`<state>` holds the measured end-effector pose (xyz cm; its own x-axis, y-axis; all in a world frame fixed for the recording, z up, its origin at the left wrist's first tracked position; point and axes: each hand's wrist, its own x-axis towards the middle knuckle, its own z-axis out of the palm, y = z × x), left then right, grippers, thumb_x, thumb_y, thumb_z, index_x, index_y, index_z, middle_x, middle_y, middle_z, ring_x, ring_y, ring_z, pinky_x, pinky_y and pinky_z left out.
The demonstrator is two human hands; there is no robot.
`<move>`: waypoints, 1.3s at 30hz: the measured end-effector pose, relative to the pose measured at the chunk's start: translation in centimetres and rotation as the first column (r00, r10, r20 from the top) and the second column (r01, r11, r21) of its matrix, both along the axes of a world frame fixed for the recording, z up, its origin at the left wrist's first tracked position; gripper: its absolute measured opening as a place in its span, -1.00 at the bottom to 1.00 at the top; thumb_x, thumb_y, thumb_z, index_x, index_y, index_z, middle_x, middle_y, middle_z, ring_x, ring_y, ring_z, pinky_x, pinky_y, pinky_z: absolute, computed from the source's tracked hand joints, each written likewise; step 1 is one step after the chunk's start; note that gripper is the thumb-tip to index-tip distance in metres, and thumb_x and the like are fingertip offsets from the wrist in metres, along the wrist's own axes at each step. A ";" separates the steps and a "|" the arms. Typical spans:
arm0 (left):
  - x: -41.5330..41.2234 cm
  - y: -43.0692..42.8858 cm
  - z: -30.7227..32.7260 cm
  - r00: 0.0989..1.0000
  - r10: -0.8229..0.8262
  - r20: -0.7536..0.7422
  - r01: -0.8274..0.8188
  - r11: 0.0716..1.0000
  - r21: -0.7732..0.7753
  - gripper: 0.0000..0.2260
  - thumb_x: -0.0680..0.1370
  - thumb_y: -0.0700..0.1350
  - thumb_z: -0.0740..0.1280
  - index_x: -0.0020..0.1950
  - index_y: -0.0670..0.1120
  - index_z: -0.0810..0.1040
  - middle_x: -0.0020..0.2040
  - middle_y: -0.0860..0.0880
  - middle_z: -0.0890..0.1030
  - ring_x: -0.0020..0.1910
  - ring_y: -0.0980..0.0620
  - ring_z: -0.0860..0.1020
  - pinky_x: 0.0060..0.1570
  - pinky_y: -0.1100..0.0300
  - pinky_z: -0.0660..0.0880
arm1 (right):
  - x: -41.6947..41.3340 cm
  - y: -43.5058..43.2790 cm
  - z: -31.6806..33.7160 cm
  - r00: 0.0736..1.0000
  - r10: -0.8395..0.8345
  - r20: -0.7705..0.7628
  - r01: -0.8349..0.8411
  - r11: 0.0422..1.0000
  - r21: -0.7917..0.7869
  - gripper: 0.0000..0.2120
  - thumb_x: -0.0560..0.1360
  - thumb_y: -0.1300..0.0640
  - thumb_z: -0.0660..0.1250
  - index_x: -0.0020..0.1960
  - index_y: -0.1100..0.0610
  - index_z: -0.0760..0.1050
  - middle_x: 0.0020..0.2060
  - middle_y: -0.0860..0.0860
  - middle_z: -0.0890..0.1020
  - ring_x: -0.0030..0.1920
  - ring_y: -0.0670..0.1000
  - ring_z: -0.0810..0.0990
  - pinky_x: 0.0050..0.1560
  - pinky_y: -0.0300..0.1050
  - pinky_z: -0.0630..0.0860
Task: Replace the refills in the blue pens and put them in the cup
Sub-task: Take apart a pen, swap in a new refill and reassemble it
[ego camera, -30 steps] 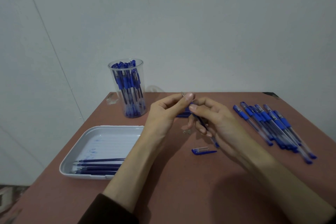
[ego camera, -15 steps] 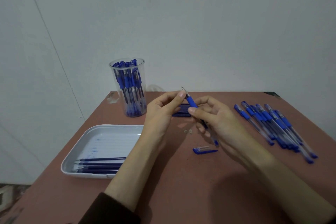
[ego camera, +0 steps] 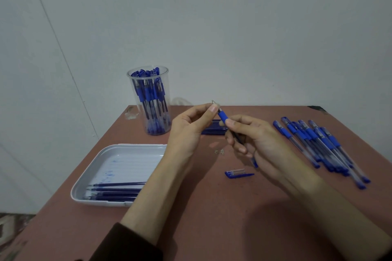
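My right hand [ego camera: 256, 140] grips the barrel of a blue pen [ego camera: 223, 117] held above the table's middle, tip pointing up and to the left. My left hand [ego camera: 188, 131] pinches the pen's metal tip end between thumb and forefinger. The pen's blue cap [ego camera: 237, 173] lies on the table just below my hands. A clear cup [ego camera: 149, 99] at the back left holds several blue pens. A pile of blue pens [ego camera: 318, 144] lies at the right. Loose refills [ego camera: 214, 129] lie behind my hands, partly hidden.
A white tray [ego camera: 110, 152] at the left front holds several dark blue refills [ego camera: 114, 190] along its near side. The reddish table [ego camera: 212, 218] ends near the wall behind. Small crumbs [ego camera: 220, 151] lie mid-table.
The pen's blue grip has come into view between my hands as the right hand slid down the barrel. My left fingers stay at the tip.
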<state>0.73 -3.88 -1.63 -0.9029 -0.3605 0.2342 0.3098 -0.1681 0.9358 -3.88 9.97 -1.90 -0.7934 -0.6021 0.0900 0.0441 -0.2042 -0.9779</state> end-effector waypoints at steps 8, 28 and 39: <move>0.8 1.1 -1.1 0.937 -0.089 0.339 0.319 0.616 -0.720 -0.79 0.38 0.06 0.49 -0.04 0.02 0.67 -0.26 0.13 0.64 -0.31 0.28 0.51 -0.22 0.37 0.43 | -2.1 0.9 -0.3 0.948 -0.318 -0.008 0.318 0.946 0.061 -0.89 0.54 0.19 0.31 0.00 0.24 0.51 -0.46 0.02 0.52 -0.54 -0.07 0.31 -0.51 -0.19 0.11; 0.3 -2.3 -0.5 0.961 0.274 0.029 -0.170 0.675 -0.718 -0.84 0.35 -0.17 0.53 -0.18 0.01 0.61 -0.27 0.07 0.62 -0.32 0.21 0.53 -0.24 0.40 0.46 | -2.2 1.9 -1.3 0.426 -0.069 -0.902 0.662 0.703 0.259 -0.86 0.48 0.09 0.37 0.02 -0.08 0.62 -0.21 -0.18 0.62 -0.18 -0.07 0.44 -0.04 -0.06 0.35; 0.3 -2.0 -0.7 0.979 0.204 0.027 -0.123 0.682 -0.721 -0.87 0.32 -0.12 0.55 -0.19 -0.03 0.66 -0.34 0.07 0.60 -0.43 0.25 0.47 -0.36 0.46 0.35 | -1.2 1.2 -1.1 0.548 -0.035 -0.836 0.553 0.765 0.330 -0.86 0.51 0.09 0.36 0.03 -0.03 0.64 -0.22 -0.24 0.59 -0.11 -0.12 0.47 -0.05 -0.13 0.42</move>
